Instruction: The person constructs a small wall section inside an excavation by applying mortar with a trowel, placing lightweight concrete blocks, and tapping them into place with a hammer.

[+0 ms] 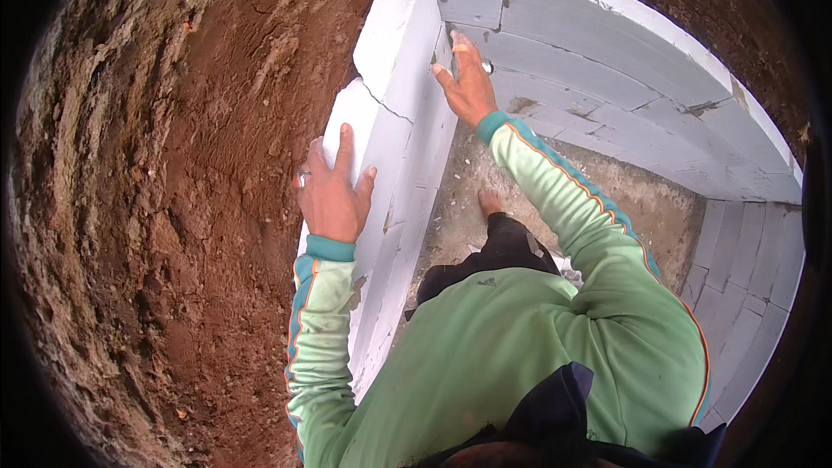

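My left hand (334,195) rests on a white lightweight block (368,143) on top of the left wall, fingers stretched out and holding nothing. Just beyond it sits another white block (397,30). A jagged, crack-like line runs between the two, and the top edge is chipped there. My right hand (471,82) is by the inner side of the wall near the far corner, its thumb and fingers apart with nothing in them. Whether its fingertips touch the blocks I cannot tell. Each hand wears a ring.
Rough reddish-brown earth (165,208) rises along the wall's left side. A far block wall (589,35) curves round to a right-hand wall (745,260). Below, my bare foot (490,201) stands on a dusty grey floor (641,186) between the walls.
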{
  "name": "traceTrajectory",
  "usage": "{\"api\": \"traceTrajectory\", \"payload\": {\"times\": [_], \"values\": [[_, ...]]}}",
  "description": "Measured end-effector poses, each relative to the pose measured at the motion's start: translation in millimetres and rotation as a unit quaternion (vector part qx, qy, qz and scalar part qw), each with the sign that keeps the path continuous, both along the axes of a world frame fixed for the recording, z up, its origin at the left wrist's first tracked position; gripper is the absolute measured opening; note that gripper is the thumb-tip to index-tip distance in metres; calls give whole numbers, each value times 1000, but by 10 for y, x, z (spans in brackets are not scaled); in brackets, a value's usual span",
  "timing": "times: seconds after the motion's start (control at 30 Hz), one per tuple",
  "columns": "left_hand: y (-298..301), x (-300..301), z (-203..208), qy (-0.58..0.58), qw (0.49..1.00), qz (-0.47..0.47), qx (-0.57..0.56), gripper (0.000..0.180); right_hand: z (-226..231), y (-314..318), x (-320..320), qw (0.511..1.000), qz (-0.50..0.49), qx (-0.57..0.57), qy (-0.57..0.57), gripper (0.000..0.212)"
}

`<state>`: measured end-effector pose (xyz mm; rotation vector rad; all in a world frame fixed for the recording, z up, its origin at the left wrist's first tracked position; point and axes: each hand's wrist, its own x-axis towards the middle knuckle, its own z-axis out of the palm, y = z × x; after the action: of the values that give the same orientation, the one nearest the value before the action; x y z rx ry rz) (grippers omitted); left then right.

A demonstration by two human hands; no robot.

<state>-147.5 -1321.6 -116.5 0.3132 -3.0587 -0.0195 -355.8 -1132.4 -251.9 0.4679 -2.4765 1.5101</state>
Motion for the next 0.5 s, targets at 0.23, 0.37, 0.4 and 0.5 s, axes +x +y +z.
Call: {"api": "traceTrajectory", "payload": {"times": [0.23, 0.37, 0.4, 0.5], "values": [[99, -834, -91, 34, 998, -41, -41, 85, -523, -535, 1279, 968, 47, -153, -192, 77], [212, -1146, -149, -15, 999, -15, -46, 83, -548, -804, 1152, 971, 65, -120, -196, 81], [226, -1174, -160, -24, 998, -13, -48, 83, -619, -871, 1126, 972, 76, -105, -196, 82], [207, -1143, -149, -32, 998, -14, -57, 85, -624, -965, 1196, 967, 76, -122, -210, 83]]}}
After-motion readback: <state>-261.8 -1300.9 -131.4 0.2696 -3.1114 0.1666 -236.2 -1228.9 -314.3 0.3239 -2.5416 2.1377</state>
